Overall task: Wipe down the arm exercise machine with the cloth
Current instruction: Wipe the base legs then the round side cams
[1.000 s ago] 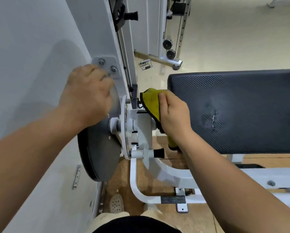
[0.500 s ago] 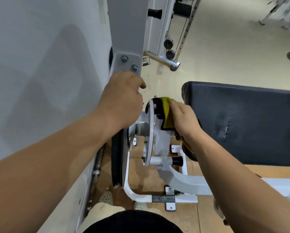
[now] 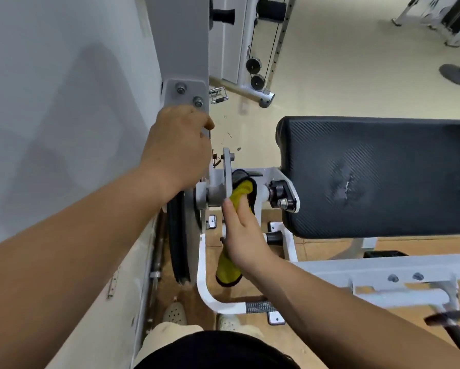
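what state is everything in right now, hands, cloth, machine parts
left hand, fingers curled over the edge of the grey upright
right hand, grips the yellow cloth, pressing it in beside the white disc
yellow cloth, bunched, bottom end hanging below the hand
white disc, upright, seen edge-on
black arm pad, scuffed, with a small tear

Narrow gap between white disc and black pad (pivot bracket intrudes).

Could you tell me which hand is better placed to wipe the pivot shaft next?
Right: the right hand holds the yellow cloth against the pivot shaft; the left hand grips the grey upright, without cloth.
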